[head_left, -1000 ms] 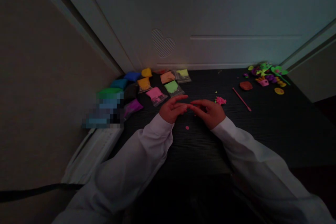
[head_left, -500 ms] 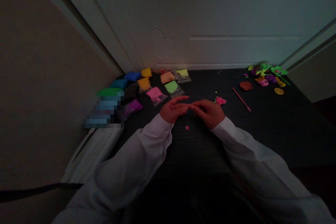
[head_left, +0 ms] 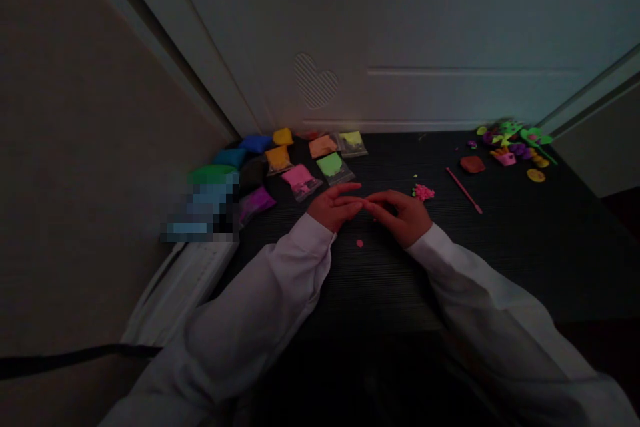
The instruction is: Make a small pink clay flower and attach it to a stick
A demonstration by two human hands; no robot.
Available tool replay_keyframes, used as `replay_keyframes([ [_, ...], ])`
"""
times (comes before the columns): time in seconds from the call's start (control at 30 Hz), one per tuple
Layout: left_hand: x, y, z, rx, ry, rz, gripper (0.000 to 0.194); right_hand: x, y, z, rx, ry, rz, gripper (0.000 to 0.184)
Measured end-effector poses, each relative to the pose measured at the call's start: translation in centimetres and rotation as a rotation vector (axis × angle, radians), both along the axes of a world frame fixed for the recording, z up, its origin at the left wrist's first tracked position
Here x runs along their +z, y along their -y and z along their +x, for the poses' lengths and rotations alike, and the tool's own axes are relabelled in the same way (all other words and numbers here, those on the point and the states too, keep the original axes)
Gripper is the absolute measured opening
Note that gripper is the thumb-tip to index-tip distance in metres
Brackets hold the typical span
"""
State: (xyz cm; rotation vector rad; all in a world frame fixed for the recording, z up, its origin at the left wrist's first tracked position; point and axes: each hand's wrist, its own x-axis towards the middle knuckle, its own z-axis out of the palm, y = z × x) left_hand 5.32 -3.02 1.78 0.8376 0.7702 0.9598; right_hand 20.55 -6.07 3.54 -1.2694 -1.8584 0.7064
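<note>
My left hand (head_left: 334, 207) and my right hand (head_left: 403, 215) meet at the fingertips above the dark table (head_left: 380, 287). Thumb and fingers of each are pinched together, and whatever lies between them is too small to make out. Just below them a small flat pink clay disc (head_left: 359, 243) rests on the table. Close to the right hand's knuckles is a cluster of pink clay bits (head_left: 424, 193) with a touch of green. A pink modelling stick (head_left: 464, 190) lies farther right. The bag of pink clay (head_left: 301, 180) is nearest the left hand.
Several clay bags spread along the back left, among them a light green one (head_left: 330, 165) and a purple one (head_left: 258, 201). A white box-like object (head_left: 195, 287) stands at left. Finished clay shapes (head_left: 520, 143) crowd the back right, near a reddish-brown lump (head_left: 473, 164). A white panel (head_left: 425, 33) rises behind.
The whole view has shifted slightly, so things appear a little farther right. Both hands keep the same fingertip-to-fingertip pose, and nothing on the table has visibly moved.
</note>
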Motion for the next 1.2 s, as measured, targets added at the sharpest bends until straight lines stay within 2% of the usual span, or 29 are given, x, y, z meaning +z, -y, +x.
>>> replay_keyframes([
  [0.37,0.20,-0.07,-0.06,0.079,-0.038,0.054,0.038,-0.16,-0.01,-0.06,-0.054,-0.041,-0.028,0.024],
  [0.67,0.08,0.32,0.21,0.129,-0.114,0.169,0.032,0.03,0.03,-0.22,-0.085,0.034,0.002,0.024],
  [0.93,0.40,0.50,0.27,0.119,-0.176,0.259,0.039,0.09,0.11,-0.17,-0.078,0.030,-0.019,0.020],
  [1.2,0.54,0.82,0.35,0.092,-0.205,0.326,0.035,0.06,0.16,-0.14,-0.063,0.035,-0.013,0.017],
])
